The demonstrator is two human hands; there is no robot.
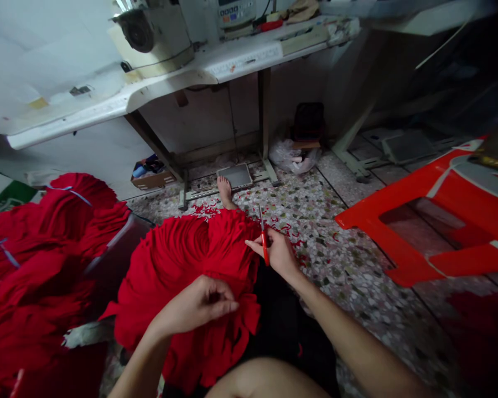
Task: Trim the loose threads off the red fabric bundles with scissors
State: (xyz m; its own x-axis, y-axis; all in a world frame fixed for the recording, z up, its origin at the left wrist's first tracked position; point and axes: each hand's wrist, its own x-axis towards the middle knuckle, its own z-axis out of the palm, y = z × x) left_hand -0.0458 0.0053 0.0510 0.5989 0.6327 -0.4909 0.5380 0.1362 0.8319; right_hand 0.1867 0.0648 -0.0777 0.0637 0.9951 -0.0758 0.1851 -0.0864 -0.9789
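A large pile of red fabric pieces [170, 260], layered in folds, spreads over my lap and in front of me. Above its near part is my left hand [201, 304], its fingers curled and the thumb close to the index finger; what they hold, if anything, cannot be made out. My right hand [280, 254] grips a pair of red-handled scissors [265, 246] at the pile's right edge, blades pointing away from me. The right index finger and thumb reach left toward the fabric.
More red fabric in tied bundles [66, 215] fills the left side. A white sewing table [170, 83] carrying a machine [149, 41] stands ahead, with a pedal [236, 176] beneath. An orange plastic stool [398, 210] is at right. Red scraps litter the speckled floor [327, 243].
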